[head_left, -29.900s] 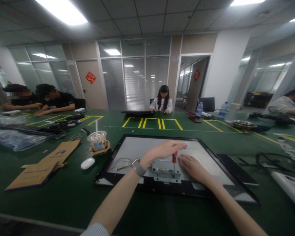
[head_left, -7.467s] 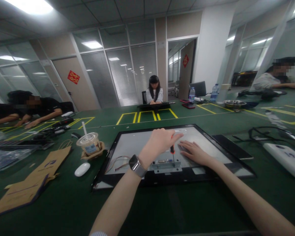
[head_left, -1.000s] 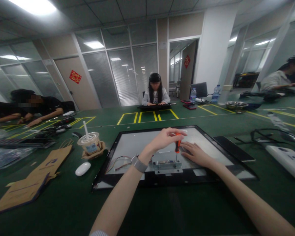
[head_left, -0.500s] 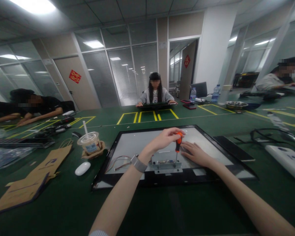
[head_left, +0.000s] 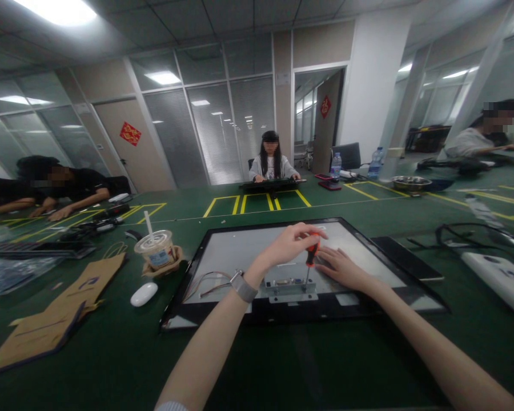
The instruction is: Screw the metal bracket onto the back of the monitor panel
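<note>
My left hand (head_left: 292, 242) is closed round the top of an orange and black screwdriver (head_left: 312, 253), which stands nearly upright. Its tip meets the right end of a metal bracket with connector ports (head_left: 288, 288). The bracket lies near the front edge of a black-framed display panel (head_left: 235, 251), placed with its pale grey side up. Fingers stretched out, my right hand (head_left: 340, 267) lies flat on the panel just right of the screwdriver and holds nothing. Thin loose wires (head_left: 208, 277) lie on the panel left of the bracket.
Left of the panel are a drink cup with a straw (head_left: 156, 251), a white mouse (head_left: 144, 294) and a brown paper bag (head_left: 77, 297). On the right lie a black flat slab (head_left: 406, 257), dark cables and a white device (head_left: 499, 279). A person sits across the table.
The fingers of my left hand have shifted slightly on the screwdriver handle, now covering more of its top. My right hand stays in place. The person opposite has drawn their hands inward.
</note>
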`<move>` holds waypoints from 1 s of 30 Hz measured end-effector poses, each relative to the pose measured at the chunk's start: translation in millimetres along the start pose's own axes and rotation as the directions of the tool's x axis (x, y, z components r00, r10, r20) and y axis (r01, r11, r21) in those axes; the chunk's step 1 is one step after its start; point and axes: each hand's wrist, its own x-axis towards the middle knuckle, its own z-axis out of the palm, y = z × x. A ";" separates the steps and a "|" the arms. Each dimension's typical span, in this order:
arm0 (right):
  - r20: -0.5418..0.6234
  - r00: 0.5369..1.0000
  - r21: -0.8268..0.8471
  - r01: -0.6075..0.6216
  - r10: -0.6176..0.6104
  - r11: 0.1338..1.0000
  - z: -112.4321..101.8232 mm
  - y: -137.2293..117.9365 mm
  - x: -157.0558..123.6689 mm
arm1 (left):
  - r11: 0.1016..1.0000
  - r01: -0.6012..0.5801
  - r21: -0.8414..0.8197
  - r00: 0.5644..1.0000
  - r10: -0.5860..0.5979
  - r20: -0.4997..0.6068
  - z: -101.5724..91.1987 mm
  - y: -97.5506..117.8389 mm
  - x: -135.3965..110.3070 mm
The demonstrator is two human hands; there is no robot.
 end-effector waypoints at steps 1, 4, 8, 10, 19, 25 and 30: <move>0.000 1.000 0.000 0.004 -0.004 1.000 0.9 1.2 0.5 | 0.999 0.008 -0.045 0.999 -0.006 0.053 0.2 3.1 -0.4; -0.006 1.000 -0.002 0.009 -0.009 1.000 3.2 4.2 1.8 | 0.996 -0.001 -0.092 0.994 0.011 0.106 1.5 7.5 -1.2; -0.023 1.000 -0.005 0.007 -0.007 1.000 5.0 5.8 2.6 | 0.998 -0.058 -0.005 0.995 0.059 0.078 2.4 5.7 -2.3; -0.027 1.000 -0.004 0.012 -0.012 1.000 5.1 5.4 2.5 | 0.999 -0.048 0.016 0.995 0.046 0.090 0.9 5.8 -3.2; -0.009 1.000 -0.003 -0.020 0.020 1.000 -0.2 -0.7 -0.3 | 1.000 0.025 -0.014 0.994 -0.024 0.107 -13.0 7.5 -6.1; 0.004 1.000 0.010 -0.021 0.021 1.000 -0.4 -0.8 -0.3 | 0.995 0.072 -0.066 0.997 -0.071 0.016 -13.5 9.9 -7.0; 0.003 1.000 0.021 -0.015 0.015 1.000 -0.2 -0.5 -0.3 | 0.997 0.033 -0.068 0.993 -0.041 -0.114 -13.7 10.0 -7.1</move>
